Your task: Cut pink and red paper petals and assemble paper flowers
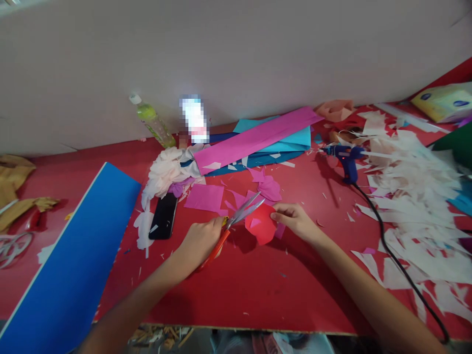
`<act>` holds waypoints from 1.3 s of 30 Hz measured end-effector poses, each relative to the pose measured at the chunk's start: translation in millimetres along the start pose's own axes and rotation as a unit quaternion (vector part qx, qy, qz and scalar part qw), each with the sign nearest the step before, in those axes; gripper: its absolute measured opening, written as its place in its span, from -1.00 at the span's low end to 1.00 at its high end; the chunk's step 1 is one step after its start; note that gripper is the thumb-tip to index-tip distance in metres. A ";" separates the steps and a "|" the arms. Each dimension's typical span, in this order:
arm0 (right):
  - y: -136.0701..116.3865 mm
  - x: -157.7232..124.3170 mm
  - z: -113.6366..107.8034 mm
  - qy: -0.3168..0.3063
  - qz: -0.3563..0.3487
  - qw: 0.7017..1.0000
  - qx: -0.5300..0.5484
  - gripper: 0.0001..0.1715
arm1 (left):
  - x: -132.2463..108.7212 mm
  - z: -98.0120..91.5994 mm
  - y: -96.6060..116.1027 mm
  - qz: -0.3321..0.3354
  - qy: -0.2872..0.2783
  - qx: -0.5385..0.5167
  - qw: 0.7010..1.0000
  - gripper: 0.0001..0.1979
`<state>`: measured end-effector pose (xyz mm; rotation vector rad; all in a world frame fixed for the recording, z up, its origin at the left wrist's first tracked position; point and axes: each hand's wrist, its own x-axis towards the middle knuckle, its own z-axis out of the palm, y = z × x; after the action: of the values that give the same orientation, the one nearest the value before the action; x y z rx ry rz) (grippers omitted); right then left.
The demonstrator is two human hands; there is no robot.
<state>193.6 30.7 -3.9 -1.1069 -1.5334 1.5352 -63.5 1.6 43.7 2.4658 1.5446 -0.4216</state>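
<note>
My left hand (202,240) is closed around the orange handles of a pair of scissors (236,219). The steel blades are parted and point up to the right, touching a red paper piece (261,227). My right hand (295,220) pinches that red piece at its right edge and holds it just above the red table (258,285). Pink paper scraps (205,197) lie just behind the blades.
A black phone (163,215) lies left of the scissors, and a blue sheet (70,265) lies at the near left. A blue glue gun (345,160) with a black cord (398,260) stands at the right amid white paper strips (416,201). Pink and teal rolled paper (258,137), a bottle (152,120) and a tissue pack (442,102) line the wall.
</note>
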 end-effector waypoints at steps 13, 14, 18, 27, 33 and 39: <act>4.8 0.0 1.8 -0.003 0.007 1.000 0.013 -0.70 | 0.1 -9.9 4.1 -0.023 -0.048 -0.012 0.998 -0.70; 5.2 0.1 1.5 -0.003 0.007 1.000 0.009 -0.70 | 0.0 -8.3 3.1 -0.021 -0.045 -0.005 0.999 -0.71; 6.3 0.5 -0.5 -0.008 0.010 1.000 -0.009 -0.71 | -0.8 -3.2 -1.2 -0.008 -0.035 0.028 0.999 -0.74; 7.5 0.8 -3.6 -0.033 0.016 0.998 -0.045 -0.75 | -4.5 -20.5 -0.7 0.018 -0.093 0.061 0.994 -0.74; 5.3 1.2 -5.6 -0.038 0.024 0.997 -0.057 -0.74 | -4.3 -18.1 -3.5 0.021 -0.090 0.071 0.993 -0.76; 4.6 2.4 -7.2 -0.046 0.018 0.998 -0.044 -0.73 | -3.6 -13.7 -4.4 0.031 -0.086 0.069 0.993 -0.77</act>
<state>199.7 35.5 -8.3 -1.1331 -1.6655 1.5747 -67.1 4.8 57.7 2.4956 1.4106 -0.7315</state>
